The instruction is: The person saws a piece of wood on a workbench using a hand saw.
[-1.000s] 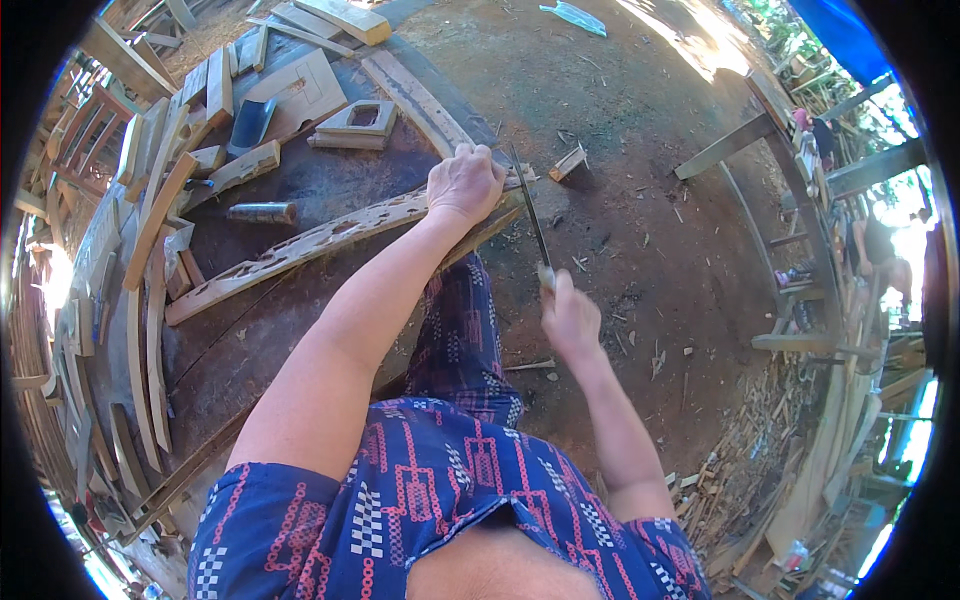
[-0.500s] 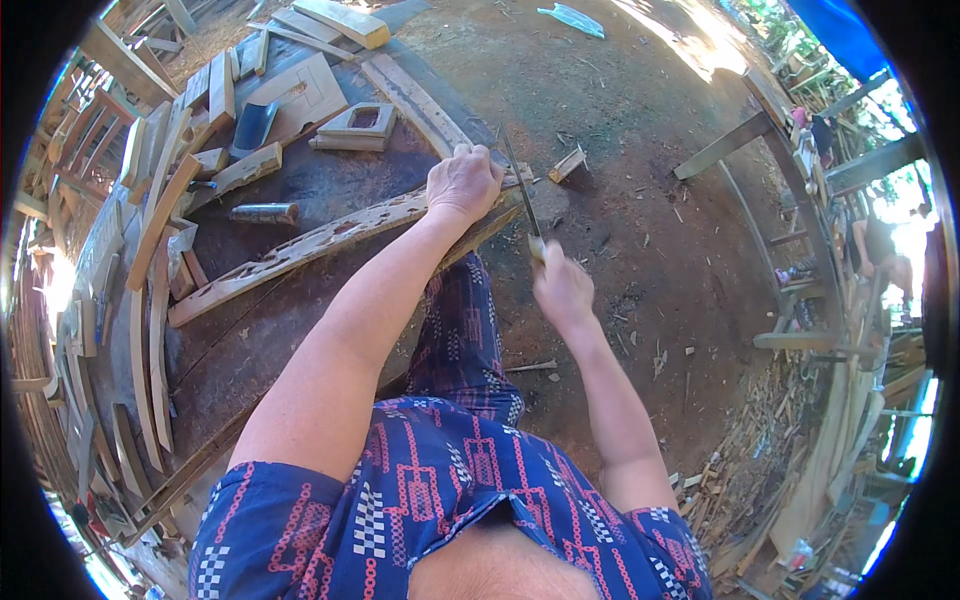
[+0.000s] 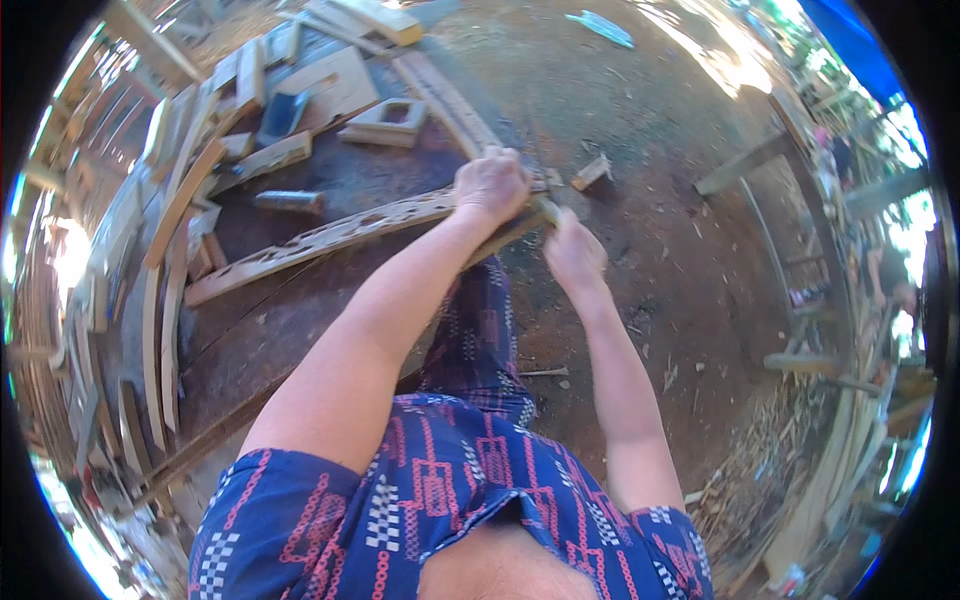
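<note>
My left hand is closed on the far end of a long, pale plank with carved openings, lying at a slant on the dark work surface. Just right of it, my right hand grips the pale handle of a long, thin bladed tool, saw or file, I cannot tell which; its blurred blade points away from me across the plank's end. My leg in patterned trousers shows below the plank.
Loose boards, a blue curved piece, a hollowed wooden block and a short cylinder lie around. A small offcut is right of my hands. Wooden trestles and another person are at the right.
The view has shifted, so the scene sits further right and is blurrier. My right hand has pushed the tool forward and up toward the plank's end; my left hand still grips the plank.
</note>
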{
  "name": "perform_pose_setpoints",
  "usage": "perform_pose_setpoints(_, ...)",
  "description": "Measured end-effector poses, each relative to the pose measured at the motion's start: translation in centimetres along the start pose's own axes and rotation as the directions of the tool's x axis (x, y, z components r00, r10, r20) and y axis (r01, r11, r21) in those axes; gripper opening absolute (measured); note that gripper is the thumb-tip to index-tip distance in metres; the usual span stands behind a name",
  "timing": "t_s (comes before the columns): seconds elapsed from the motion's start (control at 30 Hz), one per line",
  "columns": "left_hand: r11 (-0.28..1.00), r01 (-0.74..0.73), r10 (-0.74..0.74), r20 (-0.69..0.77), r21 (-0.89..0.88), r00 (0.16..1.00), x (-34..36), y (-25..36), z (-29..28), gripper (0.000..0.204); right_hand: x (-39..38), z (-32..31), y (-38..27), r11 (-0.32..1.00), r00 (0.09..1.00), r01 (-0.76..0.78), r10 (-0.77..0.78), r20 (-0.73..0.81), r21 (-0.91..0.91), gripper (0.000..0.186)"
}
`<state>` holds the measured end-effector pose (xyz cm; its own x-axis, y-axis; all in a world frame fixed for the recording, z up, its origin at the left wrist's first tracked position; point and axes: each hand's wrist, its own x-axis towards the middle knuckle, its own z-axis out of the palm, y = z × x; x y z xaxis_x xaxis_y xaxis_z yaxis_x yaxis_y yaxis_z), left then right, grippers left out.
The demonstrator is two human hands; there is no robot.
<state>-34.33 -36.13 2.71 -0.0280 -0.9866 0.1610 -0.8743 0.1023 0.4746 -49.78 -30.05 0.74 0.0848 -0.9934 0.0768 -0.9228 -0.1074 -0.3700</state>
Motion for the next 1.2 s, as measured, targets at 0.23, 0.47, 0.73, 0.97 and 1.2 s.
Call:
perform_pose_setpoints(0.23,0.999,-0.001,0.0,-0.036,-0.035,0.999,-0.3,-0.3,0.6,0.027,-9.2,-1.7,2.4,0.996,0.989,-0.068,0.075,0.127,-0.056,0.022)
perform_pose_setpoints(0.47,0.999,-0.006,0.004,-0.045,-0.047,0.999,-0.1,0.0,1.4,0.027,0.9,-0.2,0.3,0.997,0.999,0.007,-0.005,0.031,-0.073,0.018)
perform_pose_setpoints(0.73,0.995,-0.007,0.007,-0.005,-0.096,1.0,-0.6,-0.2,0.1,0.028,-10.3,-1.6,2.1,0.998,0.995,-0.041,0.036,0.088,0.047,0.022)
perform_pose_setpoints(0.97,0.998,-0.007,0.007,-0.003,-0.06,1.0,-0.3,0.3,0.8,0.029,0.6,0.0,0.2,0.996,0.998,0.045,-0.041,-0.049,0.079,0.022)
perform_pose_setpoints(1.2,1.0,-0.003,0.003,-0.047,0.006,0.999,0.2,-1.8,0.8,0.027,-8.0,0.4,1.6,0.997,0.999,-0.049,0.051,0.02,-0.061,0.018)
